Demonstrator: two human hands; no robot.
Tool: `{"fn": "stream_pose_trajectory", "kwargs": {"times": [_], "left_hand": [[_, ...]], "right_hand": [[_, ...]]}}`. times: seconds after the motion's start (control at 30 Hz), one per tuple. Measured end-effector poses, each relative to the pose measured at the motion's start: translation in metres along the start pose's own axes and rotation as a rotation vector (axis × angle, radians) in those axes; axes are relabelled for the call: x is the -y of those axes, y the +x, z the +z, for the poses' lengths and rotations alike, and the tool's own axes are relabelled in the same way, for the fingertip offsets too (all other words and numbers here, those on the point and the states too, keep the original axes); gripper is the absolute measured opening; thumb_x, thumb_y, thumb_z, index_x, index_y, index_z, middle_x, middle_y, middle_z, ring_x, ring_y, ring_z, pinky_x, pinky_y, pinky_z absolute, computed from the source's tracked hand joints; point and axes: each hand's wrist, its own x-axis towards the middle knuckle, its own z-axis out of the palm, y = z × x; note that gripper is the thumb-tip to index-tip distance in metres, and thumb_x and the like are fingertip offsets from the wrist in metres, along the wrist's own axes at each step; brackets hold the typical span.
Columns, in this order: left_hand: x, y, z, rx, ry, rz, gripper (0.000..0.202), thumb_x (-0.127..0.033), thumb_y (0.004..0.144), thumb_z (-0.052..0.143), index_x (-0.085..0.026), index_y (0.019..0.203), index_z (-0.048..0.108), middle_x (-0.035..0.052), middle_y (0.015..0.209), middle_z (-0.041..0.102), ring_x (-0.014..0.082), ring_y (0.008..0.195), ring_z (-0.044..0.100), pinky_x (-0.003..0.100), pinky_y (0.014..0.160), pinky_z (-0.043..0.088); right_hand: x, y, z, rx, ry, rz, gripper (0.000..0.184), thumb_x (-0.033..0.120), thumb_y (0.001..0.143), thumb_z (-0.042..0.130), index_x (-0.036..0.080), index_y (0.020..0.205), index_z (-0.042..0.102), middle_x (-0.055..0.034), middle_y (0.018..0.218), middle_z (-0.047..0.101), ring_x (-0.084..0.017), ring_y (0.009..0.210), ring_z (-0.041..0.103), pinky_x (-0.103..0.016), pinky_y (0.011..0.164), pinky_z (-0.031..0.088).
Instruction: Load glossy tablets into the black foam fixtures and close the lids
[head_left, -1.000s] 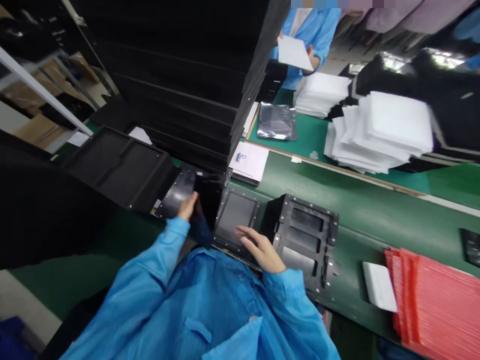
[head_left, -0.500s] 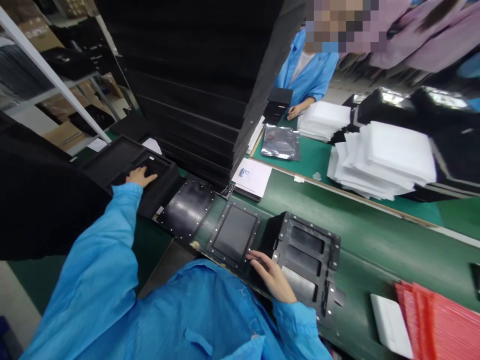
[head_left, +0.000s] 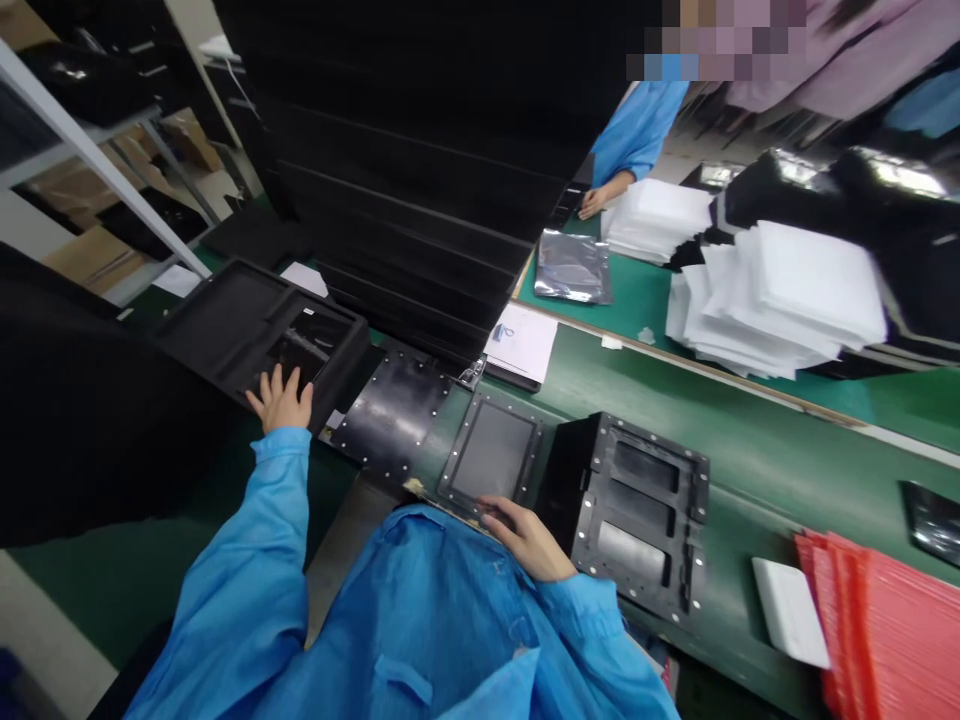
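My left hand (head_left: 283,402) lies with fingers spread on the near edge of a black foam tray (head_left: 217,310). In the tray's recess sits a glossy dark flat piece (head_left: 309,338) with a small white label. My right hand (head_left: 531,540) rests by the near edge of a black panel with a studded frame (head_left: 493,450), its fingers loosely stretched and nothing visible in them. Left of that panel lies a black plate (head_left: 394,412) with studs along its edges. To its right stands a black box-like fixture (head_left: 651,510) with several rectangular openings.
A tall black layered stack (head_left: 405,190) rises behind the tray. White foam sheets (head_left: 817,290) and a silvery bag (head_left: 574,267) lie across the table. Red bubble bags (head_left: 892,620) and a white block (head_left: 791,610) are at right. Opposite is a co-worker's hand (head_left: 596,200).
My left hand has drawn back toward me, off the recess to the tray's near edge, fingers now more spread. My right hand has barely moved. The view has shifted, hiding more of the co-worker.
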Motion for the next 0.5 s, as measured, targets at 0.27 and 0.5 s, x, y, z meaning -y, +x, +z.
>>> {"fn": "stream_pose_trajectory", "kwargs": {"times": [0.27,0.5], "left_hand": [[-0.001,-0.001,-0.002,-0.129,-0.150,-0.177,0.048,-0.013,0.079,0.047,-0.014,0.126,0.056,0.0156,0.146,0.038,0.0342,0.140,0.024,0.060,0.113,0.013],[-0.066,-0.050,0.023,-0.099,-0.336,0.349,0.037,-0.023,0.083,0.047,-0.013,0.116,0.060,0.0160,0.125,0.057,0.0259,0.121,0.050,0.041,0.106,0.038]], "right_hand": [[0.024,0.027,0.008,0.097,-0.177,-0.170,0.042,0.040,0.086,0.045,0.015,0.115,0.062,-0.0128,0.110,0.069,-0.025,0.099,0.064,-0.039,0.090,0.049],[0.008,0.009,0.005,-0.036,-0.146,-0.136,0.038,0.033,0.084,0.049,0.015,0.115,0.062,-0.0118,0.106,0.070,-0.023,0.095,0.066,-0.036,0.087,0.050]]}}
